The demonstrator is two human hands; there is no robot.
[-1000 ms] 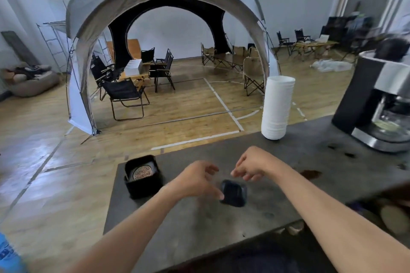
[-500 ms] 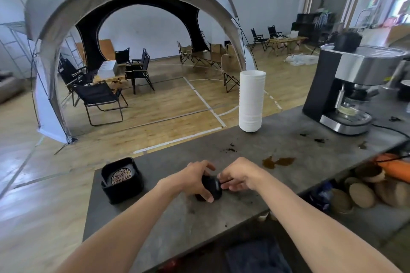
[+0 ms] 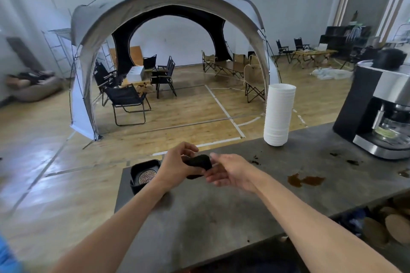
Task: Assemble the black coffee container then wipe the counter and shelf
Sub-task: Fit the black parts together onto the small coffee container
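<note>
A small black lid-like part is lifted just above the grey counter, gripped by my left hand. My right hand is right beside it, palm up and fingers spread, its fingertips at the part's right edge. The black square coffee container sits at the counter's far left corner, open on top, with a round patterned disc inside. It lies just left of my left wrist. Brown coffee spills and dark grounds mark the counter to the right.
A tall stack of white cups stands at the counter's far edge. A black and steel coffee machine is at the right. Round brown things lie on the shelf below the counter. Beyond the counter are a wooden floor, a tent and chairs.
The black part has come off the counter and moved left toward the container in my left hand. My right hand has opened and let go of it.
</note>
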